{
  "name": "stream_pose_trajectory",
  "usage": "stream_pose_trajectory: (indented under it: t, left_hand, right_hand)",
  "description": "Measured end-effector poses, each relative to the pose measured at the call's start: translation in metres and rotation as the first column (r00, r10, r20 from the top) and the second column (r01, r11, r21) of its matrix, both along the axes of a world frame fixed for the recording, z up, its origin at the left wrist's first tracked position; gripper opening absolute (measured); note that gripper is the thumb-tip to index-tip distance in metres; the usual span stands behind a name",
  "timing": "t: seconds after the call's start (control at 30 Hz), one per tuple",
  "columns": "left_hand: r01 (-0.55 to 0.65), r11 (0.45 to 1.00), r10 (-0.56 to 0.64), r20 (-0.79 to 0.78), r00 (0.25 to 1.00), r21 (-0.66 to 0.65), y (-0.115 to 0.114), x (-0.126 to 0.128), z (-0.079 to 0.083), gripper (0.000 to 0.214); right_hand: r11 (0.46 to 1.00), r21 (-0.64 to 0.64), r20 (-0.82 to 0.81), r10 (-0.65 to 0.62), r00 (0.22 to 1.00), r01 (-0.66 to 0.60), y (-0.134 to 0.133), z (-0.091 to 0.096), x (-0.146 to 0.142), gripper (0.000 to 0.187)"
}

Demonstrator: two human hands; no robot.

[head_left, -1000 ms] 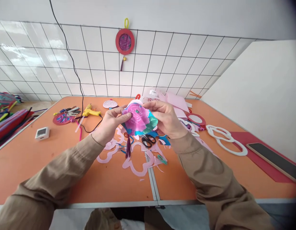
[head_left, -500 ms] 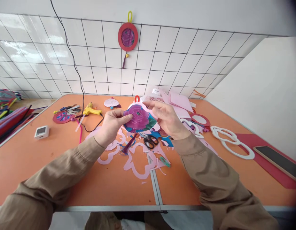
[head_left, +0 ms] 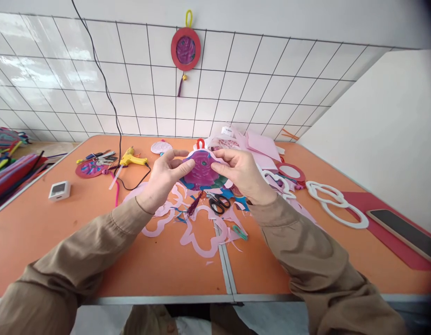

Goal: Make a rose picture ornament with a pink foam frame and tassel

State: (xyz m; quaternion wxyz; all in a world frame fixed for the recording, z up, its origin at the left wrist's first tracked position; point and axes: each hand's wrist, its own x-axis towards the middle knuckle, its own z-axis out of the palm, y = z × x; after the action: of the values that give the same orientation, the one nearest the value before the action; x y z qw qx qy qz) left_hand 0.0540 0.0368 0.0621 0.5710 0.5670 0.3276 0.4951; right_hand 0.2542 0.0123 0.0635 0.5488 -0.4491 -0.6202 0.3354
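An orange table (head_left: 131, 270) is edged with a pale metal strip and crossed by a metal seam toward six o'clock. It is backed at twelve by a wall (head_left: 232, 83) of glossy white tiles with dark joints, and at two by a plain white panel (head_left: 379, 121). A black cord (head_left: 105, 83) is hung down the tiles at ten.

A flower ornament (head_left: 201, 170) is held up above the middle of the table. Its purple face looks smooth and sheeny, printed with a rose, blue and green near the rim, and backed by a scalloped pale edge. It is topped by a fuzzy red loop (head_left: 200, 144), and a thin purple tassel (head_left: 194, 204) is hung below. Its nine o'clock edge is pinched by the left hand (head_left: 163, 177), thumb on the face; its three o'clock edge is pinched likewise by the right hand (head_left: 248, 174). The fingertips behind are hidden.

From the ornament, black-handled scissors (head_left: 219, 204) are seen at five, among curved pink scraps (head_left: 205, 251) spread toward six. A yellow glue gun (head_left: 131, 159) is laid at nine. Smooth white rings (head_left: 353, 225) are overlapped between three and four, partly on a flat red sheet (head_left: 393, 249).
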Motion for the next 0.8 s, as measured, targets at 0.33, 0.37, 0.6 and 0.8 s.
stream_pose_trajectory:
  t: [0.33, 0.37, 0.6, 0.8]
  left_hand:
    - [0.008, 0.998, -0.003, -0.095, 0.995, 0.056, 0.002, 0.0, -0.003, 0.028]
    - [0.006, 0.998, -0.001, -0.092, 0.996, 0.055, 0.001, 0.0, -0.003, 0.028]
    - [-0.006, 0.998, 0.013, -0.101, 0.995, 0.069, -0.002, 0.0, 0.0, 0.028]
    - [-0.01, 0.996, 0.018, -0.108, 0.994, 0.083, 0.001, 0.0, -0.002, 0.028]
  right_hand:
    - [1.0, 0.02, 0.005, 0.01, 1.0, -0.01, -0.004, 0.003, -0.001, 0.023]
    - [1.0, 0.019, 0.002, 0.01, 1.0, -0.01, -0.005, 0.004, -0.001, 0.023]
    - [1.0, 0.011, -0.002, 0.008, 1.0, -0.008, -0.009, 0.007, -0.003, 0.02]
    - [1.0, -0.004, 0.001, -0.002, 1.0, 0.002, -0.01, 0.007, -0.008, 0.018]
